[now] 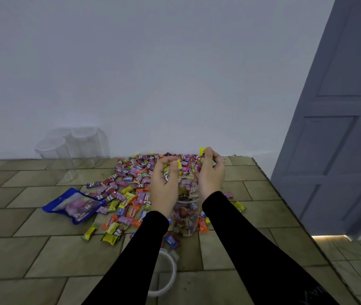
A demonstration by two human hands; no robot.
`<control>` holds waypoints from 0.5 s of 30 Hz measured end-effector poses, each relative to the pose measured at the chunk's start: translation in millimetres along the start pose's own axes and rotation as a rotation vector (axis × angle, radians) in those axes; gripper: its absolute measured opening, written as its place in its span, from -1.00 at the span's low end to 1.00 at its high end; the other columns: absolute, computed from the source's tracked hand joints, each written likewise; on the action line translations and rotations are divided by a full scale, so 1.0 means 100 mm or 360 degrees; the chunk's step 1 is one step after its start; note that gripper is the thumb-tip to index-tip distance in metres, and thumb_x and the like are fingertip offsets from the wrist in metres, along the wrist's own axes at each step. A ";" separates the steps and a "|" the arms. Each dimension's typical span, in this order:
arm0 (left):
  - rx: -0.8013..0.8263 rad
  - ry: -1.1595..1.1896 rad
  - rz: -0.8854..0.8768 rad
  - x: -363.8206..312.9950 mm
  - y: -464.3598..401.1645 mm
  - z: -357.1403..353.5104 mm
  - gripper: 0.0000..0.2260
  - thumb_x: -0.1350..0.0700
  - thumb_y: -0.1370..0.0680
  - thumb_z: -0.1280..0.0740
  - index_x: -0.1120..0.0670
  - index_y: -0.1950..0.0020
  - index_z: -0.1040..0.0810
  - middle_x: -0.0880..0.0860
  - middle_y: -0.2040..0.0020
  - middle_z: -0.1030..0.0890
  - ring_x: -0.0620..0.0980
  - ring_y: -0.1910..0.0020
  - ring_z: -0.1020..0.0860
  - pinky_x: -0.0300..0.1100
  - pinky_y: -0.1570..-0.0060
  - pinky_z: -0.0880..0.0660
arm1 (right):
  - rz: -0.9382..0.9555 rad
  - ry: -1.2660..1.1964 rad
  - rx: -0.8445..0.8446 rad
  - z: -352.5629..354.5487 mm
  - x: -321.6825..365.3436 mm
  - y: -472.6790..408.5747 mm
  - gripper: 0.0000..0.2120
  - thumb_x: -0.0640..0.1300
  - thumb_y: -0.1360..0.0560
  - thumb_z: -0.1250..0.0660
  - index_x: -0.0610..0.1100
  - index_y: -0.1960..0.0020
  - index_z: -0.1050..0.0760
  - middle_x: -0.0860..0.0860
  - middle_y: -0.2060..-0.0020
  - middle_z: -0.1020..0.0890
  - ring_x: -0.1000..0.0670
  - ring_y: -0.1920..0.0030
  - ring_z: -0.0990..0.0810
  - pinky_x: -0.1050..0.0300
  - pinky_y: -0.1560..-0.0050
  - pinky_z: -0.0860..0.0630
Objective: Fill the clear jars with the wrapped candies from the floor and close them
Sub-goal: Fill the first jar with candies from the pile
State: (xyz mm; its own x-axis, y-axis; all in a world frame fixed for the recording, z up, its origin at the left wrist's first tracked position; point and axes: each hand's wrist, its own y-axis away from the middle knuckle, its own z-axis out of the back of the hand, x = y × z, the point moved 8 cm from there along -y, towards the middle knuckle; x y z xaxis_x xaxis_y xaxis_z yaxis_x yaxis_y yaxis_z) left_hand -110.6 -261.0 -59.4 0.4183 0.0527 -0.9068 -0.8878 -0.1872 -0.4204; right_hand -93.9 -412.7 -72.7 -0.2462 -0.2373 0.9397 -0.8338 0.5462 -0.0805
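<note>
Candies (131, 190) pink, yellow, orange, red; pouch (74, 204) blue; sleeves (241, 236) black; floor (21, 238) olive-brown tiles; door (338, 128) grey.

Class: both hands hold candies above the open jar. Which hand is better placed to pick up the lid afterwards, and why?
Left, probably. The lid lies on the floor beneath the left forearm, nearer the left hand than the right hand, which would have to cross the jar.

The hands (186, 179) cover the jar's mouth (186, 183); the bottom edge cuts off the lid (166, 271).
</note>
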 end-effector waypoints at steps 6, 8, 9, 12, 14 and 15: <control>0.0008 0.0149 0.0090 0.05 -0.02 -0.01 -0.93 0.10 -0.61 -0.28 -0.03 -0.03 -0.54 -0.18 0.03 -0.58 -0.23 0.08 -0.53 -0.36 0.04 -0.46 | -0.0007 0.0030 -0.0073 0.02 -0.04 -0.02 -0.74 0.17 -0.56 -0.22 0.00 -0.02 -0.49 -0.05 0.31 -0.49 0.03 0.39 -0.39 0.06 0.29 -0.40; 0.0028 0.0139 0.0101 0.08 -0.03 -0.01 -0.93 0.10 -0.61 -0.29 -0.04 0.01 -0.55 -0.19 0.04 -0.59 -0.17 0.00 -0.54 -0.24 -0.07 -0.47 | -0.0025 -0.0003 -0.0068 0.02 -0.05 -0.03 -0.73 0.14 -0.58 -0.21 -0.05 -0.06 -0.48 -0.04 0.36 -0.44 0.06 0.44 -0.35 0.10 0.37 -0.36; 0.0040 0.0125 0.0103 0.09 -0.03 -0.01 -0.94 0.11 -0.60 -0.30 -0.03 0.02 -0.55 -0.21 0.06 -0.59 -0.17 -0.01 -0.54 -0.20 -0.10 -0.46 | -0.0034 -0.0005 -0.0067 0.03 -0.06 -0.03 -0.73 0.13 -0.58 -0.21 -0.06 -0.06 -0.47 -0.03 0.37 -0.43 0.07 0.46 -0.34 0.11 0.38 -0.34; 0.0082 0.0154 0.0152 0.15 -0.04 -0.01 -0.95 0.05 -0.59 -0.32 0.00 0.03 -0.55 -0.25 0.12 -0.58 -0.13 0.02 -0.53 0.00 -0.15 -0.50 | -0.0063 -0.0013 -0.0062 0.03 -0.07 -0.03 -0.74 0.13 -0.58 -0.21 -0.05 -0.08 -0.46 -0.05 0.36 -0.41 0.06 0.46 -0.32 0.15 0.43 -0.33; 0.0095 0.0203 0.0183 0.16 -0.04 -0.01 -0.93 0.02 -0.57 -0.33 -0.01 0.06 -0.52 -0.17 0.14 -0.57 -0.07 0.07 -0.53 0.13 -0.11 -0.49 | -0.0096 -0.0011 -0.0053 0.02 -0.07 -0.03 -0.75 0.11 -0.59 -0.20 -0.06 -0.08 -0.45 -0.05 0.35 -0.40 0.07 0.47 -0.31 0.20 0.47 -0.34; 0.0089 0.0203 0.0173 0.15 -0.03 0.00 -0.90 0.02 -0.58 -0.32 0.01 0.09 -0.50 -0.13 0.17 -0.55 -0.07 0.12 -0.52 0.13 -0.04 -0.50 | -0.0103 -0.0010 -0.0047 0.02 -0.06 -0.02 -0.76 0.10 -0.59 -0.20 -0.06 -0.08 -0.44 -0.04 0.36 -0.39 0.07 0.47 -0.31 0.21 0.46 -0.35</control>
State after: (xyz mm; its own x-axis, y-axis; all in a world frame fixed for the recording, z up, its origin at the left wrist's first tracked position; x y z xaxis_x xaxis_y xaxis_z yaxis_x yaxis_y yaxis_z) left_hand -101.4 -259.7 -71.6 0.3369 -0.0905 -0.9372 -0.9370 -0.1299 -0.3243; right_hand -91.6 -414.2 -79.3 -0.1956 -0.2778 0.9405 -0.8331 0.5530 -0.0099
